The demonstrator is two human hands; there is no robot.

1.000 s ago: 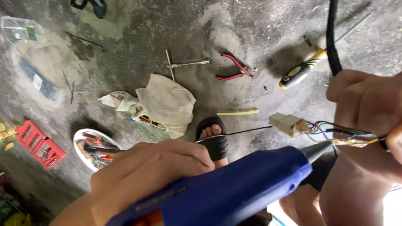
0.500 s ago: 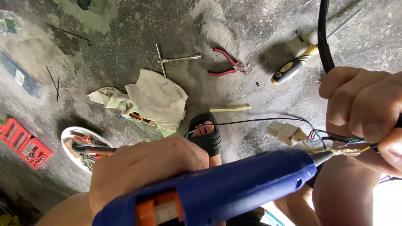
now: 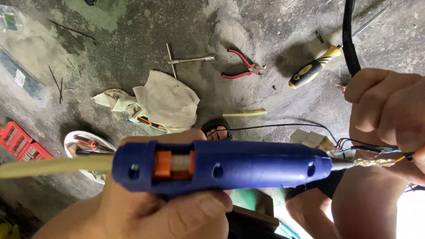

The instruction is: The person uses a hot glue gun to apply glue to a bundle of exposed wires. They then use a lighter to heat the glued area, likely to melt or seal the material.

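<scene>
Blue glue gun (image 3: 230,166) gripped by left hand (image 3: 150,208), its tip touched to twisted wires (image 3: 376,162) pinched in right hand (image 3: 389,110), red pliers (image 3: 241,66) lain on floor (image 3: 133,35) beyond gun.

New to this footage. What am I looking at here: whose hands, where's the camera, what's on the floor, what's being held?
There is no machine: a person works with two bare hands, and the single camera sits on their head, looking down past the hands to a rough grey concrete floor.

The left hand grips a blue plastic glue gun with a pale glue stick entering its back. Its metal nozzle meets a twisted bare wire splice held by the right hand, along with a bundle of coloured thin wires and a thick black cable.

On the floor lie a crumpled beige cloth, red-handled pliers, a metal T-handle wrench, a yellow-and-black handled tool, a spare pale glue stick, a white bowl of tools and a red bit case.
</scene>
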